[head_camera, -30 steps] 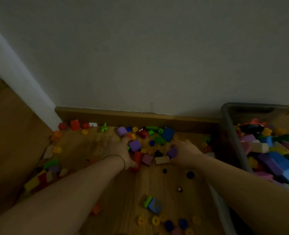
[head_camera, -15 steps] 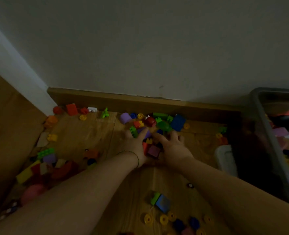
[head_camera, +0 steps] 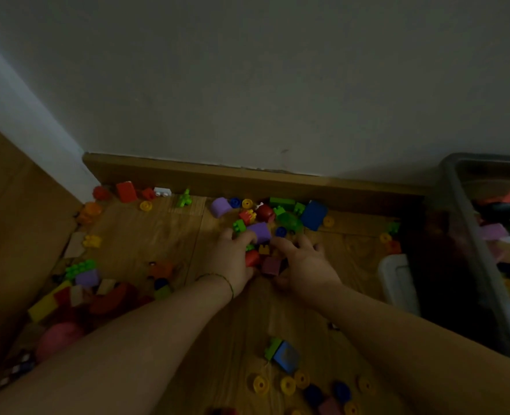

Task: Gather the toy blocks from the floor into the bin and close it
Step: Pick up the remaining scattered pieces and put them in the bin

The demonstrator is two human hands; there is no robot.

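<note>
Heap of blocks (head_camera: 271,265) between palms: left hand (head_camera: 235,260) curls round it, right hand (head_camera: 306,263), fingers spread, presses inward, likely for two-handed scoop; bin (head_camera: 469,235) beyond right hand.

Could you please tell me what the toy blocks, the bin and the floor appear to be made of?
Toy blocks: probably moulded plastic, saturated colours, studs on several.
Bin: seemingly translucent plastic, dim see-through wall, grey rim.
Floor: wood or wood-look laminate, visible grain.

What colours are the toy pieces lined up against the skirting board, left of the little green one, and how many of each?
Red pieces: 3
White piece: 1
Total: 4
</note>
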